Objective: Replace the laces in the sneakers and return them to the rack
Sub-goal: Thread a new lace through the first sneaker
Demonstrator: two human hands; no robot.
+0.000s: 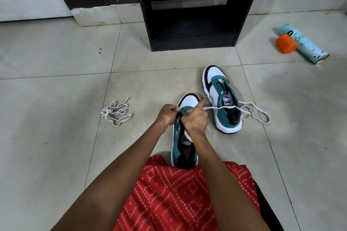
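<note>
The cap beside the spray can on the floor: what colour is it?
The cap is orange; the head view, the only one, shows it clearly.

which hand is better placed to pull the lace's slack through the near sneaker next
Right, probably. The right hand pinches the lace at the near sneaker, and the slack trails off to its side, across the far sneaker. The left hand pinches at the eyelets, away from that slack.

Tiled floor [56, 52]. Near sneaker [185, 148], teal and white: left hand [167, 114] and right hand [196, 118] pinch a white lace [251, 110] at its front eyelets. The lace trails right across the second sneaker [221, 97]. Loose lace bundle [116, 111] lies left. Dark rack [191, 15] stands beyond. Spray can [308, 48] and orange cap [286, 43] lie far right.
</note>
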